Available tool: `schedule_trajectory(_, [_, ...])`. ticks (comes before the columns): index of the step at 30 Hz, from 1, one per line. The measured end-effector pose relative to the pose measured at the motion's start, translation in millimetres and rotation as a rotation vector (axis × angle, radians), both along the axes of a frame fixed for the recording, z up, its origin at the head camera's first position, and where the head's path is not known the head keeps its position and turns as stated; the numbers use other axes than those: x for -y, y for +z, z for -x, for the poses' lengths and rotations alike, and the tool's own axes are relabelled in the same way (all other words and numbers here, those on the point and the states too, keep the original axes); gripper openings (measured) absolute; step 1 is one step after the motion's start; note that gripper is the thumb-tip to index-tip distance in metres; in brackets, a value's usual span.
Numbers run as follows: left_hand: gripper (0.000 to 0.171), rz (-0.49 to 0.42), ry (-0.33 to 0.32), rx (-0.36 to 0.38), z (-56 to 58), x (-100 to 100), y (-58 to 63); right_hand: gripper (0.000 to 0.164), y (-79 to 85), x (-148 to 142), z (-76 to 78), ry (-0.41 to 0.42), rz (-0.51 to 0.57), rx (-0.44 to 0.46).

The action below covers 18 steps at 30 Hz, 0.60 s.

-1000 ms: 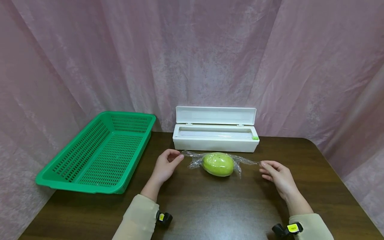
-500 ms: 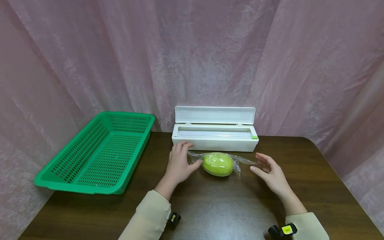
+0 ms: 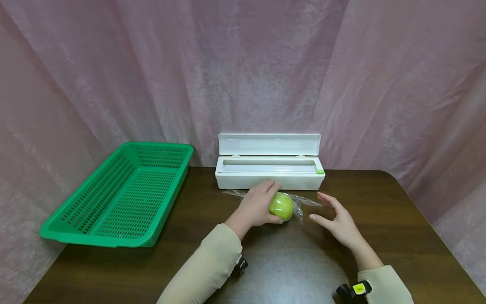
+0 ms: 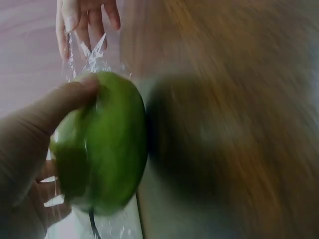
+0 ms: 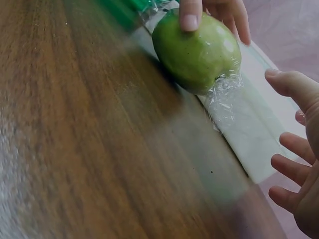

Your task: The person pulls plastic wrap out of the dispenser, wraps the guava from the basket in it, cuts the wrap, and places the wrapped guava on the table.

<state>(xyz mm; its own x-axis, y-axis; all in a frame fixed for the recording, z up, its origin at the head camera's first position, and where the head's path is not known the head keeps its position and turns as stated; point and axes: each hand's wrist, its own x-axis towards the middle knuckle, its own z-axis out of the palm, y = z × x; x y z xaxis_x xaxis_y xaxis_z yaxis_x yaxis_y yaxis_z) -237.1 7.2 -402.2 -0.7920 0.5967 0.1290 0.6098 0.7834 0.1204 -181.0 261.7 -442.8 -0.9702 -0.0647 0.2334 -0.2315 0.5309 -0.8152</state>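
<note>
A smooth, oval green fruit (image 3: 282,207) in clear plastic wrap lies in front of the white box; its exact kind does not show. My left hand (image 3: 256,205) grips its left end, thumb in front and fingers over the back. In the left wrist view the thumb presses on the green fruit (image 4: 112,144). Clear plastic wrap (image 3: 305,201) trails from the fruit to the right, with another strip to the left. My right hand (image 3: 339,221) is just right of the fruit, thumb and fingers spread apart, the wrap's end near its fingertips.
Behind the fruit stands a white wrap dispenser box (image 3: 267,182), lid raised, with a roll inside and a green slider at its right. A green plastic basket (image 3: 149,240) sits at the left of the brown table (image 3: 288,270). A pink curtain (image 3: 243,76) hangs behind.
My left hand has let go of the wrap's left end and moved right onto the fruit. My right hand has released the other end, spread its fingers and come slightly closer.
</note>
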Motion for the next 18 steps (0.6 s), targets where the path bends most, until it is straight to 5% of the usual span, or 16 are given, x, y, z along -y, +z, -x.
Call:
schedule_trajectory(9, [0.095, 0.09, 0.052, 0.049, -7.0, -18, 1.4, 0.072, 0.9, 2, 1.2, 0.011, -0.018, 0.004])
schedule_trajectory(18, [0.093, 0.088, 0.083, 0.036, -13.9, -18, -2.9, 0.081, 6.2, 18, 4.1, 0.068, -0.287, -0.119])
